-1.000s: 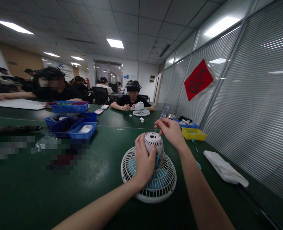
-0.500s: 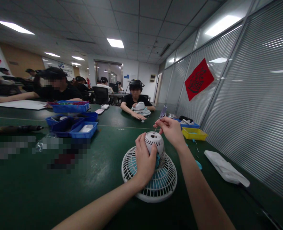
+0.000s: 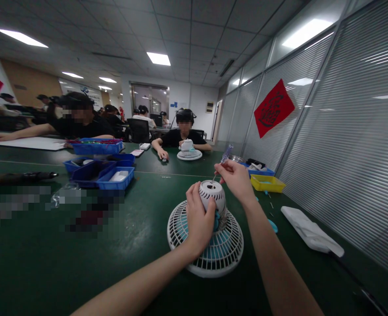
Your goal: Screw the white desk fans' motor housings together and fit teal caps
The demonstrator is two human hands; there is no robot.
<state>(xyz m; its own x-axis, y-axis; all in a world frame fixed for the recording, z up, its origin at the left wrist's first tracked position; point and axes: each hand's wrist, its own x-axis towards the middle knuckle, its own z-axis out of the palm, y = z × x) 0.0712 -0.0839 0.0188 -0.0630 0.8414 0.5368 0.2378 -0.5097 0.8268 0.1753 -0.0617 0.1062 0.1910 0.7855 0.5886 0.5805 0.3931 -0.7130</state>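
A white fan (image 3: 212,193) lies face down on the green table, its round grille at the bottom and its motor housing on top. Pale blue blades show through the bars. My left hand (image 3: 198,217) is wrapped round the housing from the left. In my right hand (image 3: 235,177) is a screwdriver (image 3: 227,152) with a clear purple handle, pinched by the fingers at its shaft. The shaft slants down to the hole in the housing's top. Whether the tip touches a screw is too small to tell.
Blue trays (image 3: 116,177) stand at the left. A yellow tray (image 3: 268,183), small screws and a white fan stand part (image 3: 312,230) lie at the right. Across the table (image 3: 141,263), a co-worker (image 3: 184,127) sits behind another fan (image 3: 189,153).
The screwdriver's handle tilts slightly further right; my left hand stays on the housing. The co-worker opposite has moved an arm left across the table, and that fan sits a little further left.
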